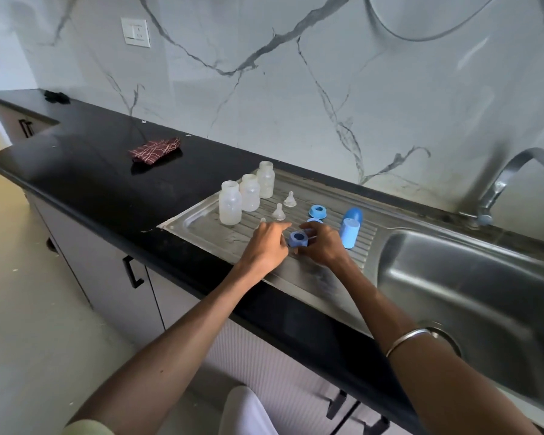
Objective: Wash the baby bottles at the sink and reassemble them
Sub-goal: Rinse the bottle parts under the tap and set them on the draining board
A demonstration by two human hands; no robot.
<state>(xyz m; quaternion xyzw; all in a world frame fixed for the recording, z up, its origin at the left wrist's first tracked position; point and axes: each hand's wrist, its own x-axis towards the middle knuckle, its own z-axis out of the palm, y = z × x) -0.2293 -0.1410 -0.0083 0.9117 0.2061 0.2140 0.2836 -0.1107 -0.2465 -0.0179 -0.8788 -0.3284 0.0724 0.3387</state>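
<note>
Three clear bottle bodies (249, 192) stand without tops in a row at the far left of the steel drainboard (201, 219). Two clear teats (289, 200) stand behind my hands, and a third teat (262, 220) peeks out just past my left hand. My right hand (322, 246) grips a blue screw ring (299, 239) above the drainboard. My left hand (267, 246) reaches in beside that ring with its fingers extended toward it. Another blue ring (318, 211) lies further back, one more (314, 220) is partly hidden. Two blue caps (350, 230) stand to the right.
The sink basin (471, 287) lies to the right, with the tap (509, 180) behind it. A folded red checked cloth (155, 149) rests on the black counter (91, 171) to the left. A marble wall runs along the back.
</note>
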